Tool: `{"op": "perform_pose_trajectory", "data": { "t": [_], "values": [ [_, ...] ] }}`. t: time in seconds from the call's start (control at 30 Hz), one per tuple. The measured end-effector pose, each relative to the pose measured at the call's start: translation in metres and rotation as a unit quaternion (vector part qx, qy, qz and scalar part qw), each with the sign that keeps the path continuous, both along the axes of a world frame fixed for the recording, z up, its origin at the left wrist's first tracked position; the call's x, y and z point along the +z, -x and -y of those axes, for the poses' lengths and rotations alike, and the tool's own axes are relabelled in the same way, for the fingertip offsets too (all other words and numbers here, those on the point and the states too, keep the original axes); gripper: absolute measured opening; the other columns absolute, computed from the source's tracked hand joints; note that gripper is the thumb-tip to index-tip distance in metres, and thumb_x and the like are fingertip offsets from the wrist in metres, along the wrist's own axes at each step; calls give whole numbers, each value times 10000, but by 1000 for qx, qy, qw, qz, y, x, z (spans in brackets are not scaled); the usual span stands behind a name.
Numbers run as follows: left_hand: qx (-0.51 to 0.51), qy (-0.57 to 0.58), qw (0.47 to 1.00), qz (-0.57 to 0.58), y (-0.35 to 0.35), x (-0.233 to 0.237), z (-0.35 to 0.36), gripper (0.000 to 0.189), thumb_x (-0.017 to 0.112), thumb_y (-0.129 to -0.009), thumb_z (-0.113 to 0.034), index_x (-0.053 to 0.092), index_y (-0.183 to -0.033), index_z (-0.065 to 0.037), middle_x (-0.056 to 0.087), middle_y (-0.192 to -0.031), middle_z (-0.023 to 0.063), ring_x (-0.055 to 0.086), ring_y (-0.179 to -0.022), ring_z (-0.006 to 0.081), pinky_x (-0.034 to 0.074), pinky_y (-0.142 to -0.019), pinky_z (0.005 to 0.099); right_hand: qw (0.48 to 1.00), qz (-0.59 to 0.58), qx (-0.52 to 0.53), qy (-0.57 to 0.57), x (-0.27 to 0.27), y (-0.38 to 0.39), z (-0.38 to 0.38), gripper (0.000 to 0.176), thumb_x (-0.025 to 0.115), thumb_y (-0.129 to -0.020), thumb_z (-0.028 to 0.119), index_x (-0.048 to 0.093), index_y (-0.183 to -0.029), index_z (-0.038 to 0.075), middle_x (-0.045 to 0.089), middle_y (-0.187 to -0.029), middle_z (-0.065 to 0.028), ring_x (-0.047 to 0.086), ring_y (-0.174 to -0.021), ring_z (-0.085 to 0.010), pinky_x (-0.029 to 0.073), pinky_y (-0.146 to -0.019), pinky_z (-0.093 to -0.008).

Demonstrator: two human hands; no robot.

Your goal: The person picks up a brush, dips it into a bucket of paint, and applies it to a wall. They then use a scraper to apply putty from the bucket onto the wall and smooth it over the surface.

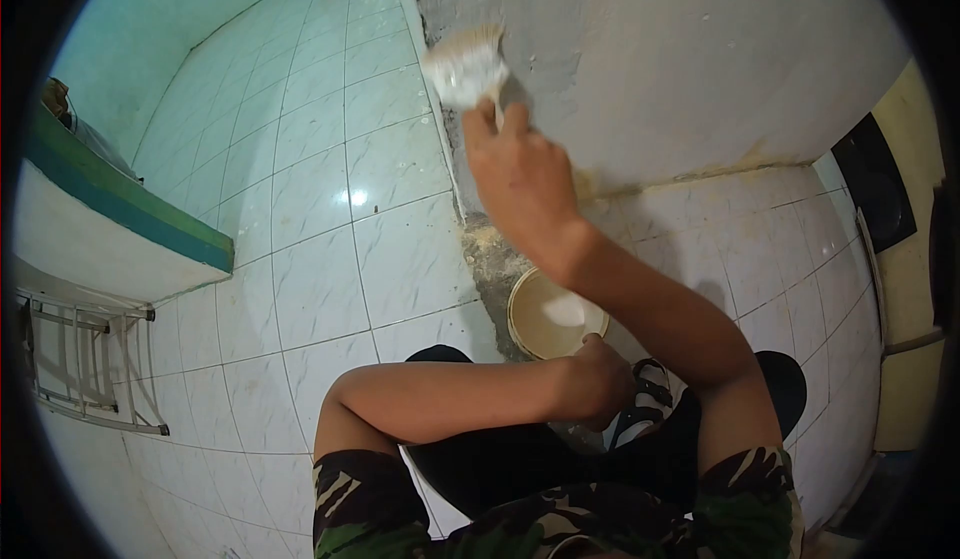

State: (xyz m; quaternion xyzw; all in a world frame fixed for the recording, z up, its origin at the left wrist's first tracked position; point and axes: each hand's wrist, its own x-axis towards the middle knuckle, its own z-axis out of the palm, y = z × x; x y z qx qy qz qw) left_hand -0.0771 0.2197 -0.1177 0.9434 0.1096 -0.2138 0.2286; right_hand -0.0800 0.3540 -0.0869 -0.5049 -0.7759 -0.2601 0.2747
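Nearest to the body, the left hand (602, 384) is placed at the near side of a round, cream-coloured plastic bucket (516, 324). The grip of this hand is closed, with the fingers curled on the rim. Inside the bucket, some white, paint-like material (562, 309) is seen at the bottom, so it can be judged that the supply is not used up. Its depth cannot be told.

Farther forward, a wide, flat brush (468, 71) with pale bristles, partly covered in white, is held by the right hand (522, 174). The grip of this hand is closed around the handle. The brush is located in front of the left edge of a smooth, grey wall (680, 59); whether the wall is touched by the bristles cannot be told.

On the wall, uneven grey tones and small marks are seen, but no clear white area is shown. From this, it is judged that little or no white is applied there, and that most of the visible surface is left uncovered. Whether a thin or wet layer is already present cannot be confirmed. Along the left edge, the rough, darker border is also left without an even white cover.
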Motion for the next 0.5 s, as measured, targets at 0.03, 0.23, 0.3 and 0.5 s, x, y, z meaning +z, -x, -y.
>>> {"op": "perform_pose_trajectory", "data": {
  "t": [0.03,0.23,0.3,0.5],
  "values": [
    [-3,-6,1000,-1,0,-2,1,245,681,-820,-285,728,-908,-61,717,-934,99,687,-934,281,485,-827,430,999,5,-2,32,-14,1,3,278,672,-797,62,617,-1052,-35,593,-809,-157,662,-599,-193,556,-517,-276],
    [-13,-16,1000,7,-1,-10,9,267,685,-804,-288,718,-955,-70,708,-984,90,670,-991,273,473,-866,436,972,-16,-5,236,-35,5,15,220,680,-772,32,657,-988,-7,666,-841,-215,710,-740,-263,584,-610,-317],
    [3,-17,1000,26,-1,-10,11,268,684,-801,-281,715,-964,-71,711,-976,92,674,-981,271,476,-861,436,968,-40,16,248,-20,2,4,178,660,-777,20,671,-953,-3,679,-841,-218,712,-766,-292,586,-663,-343],
    [-5,-6,1000,6,0,-1,7,250,692,-786,-258,719,-954,-75,721,-894,101,701,-885,274,492,-814,426,963,-116,37,242,97,-2,-20,106,593,-801,1,691,-841,6,691,-845,-208,699,-802,-360,576,-734,-423]
  ]
}}
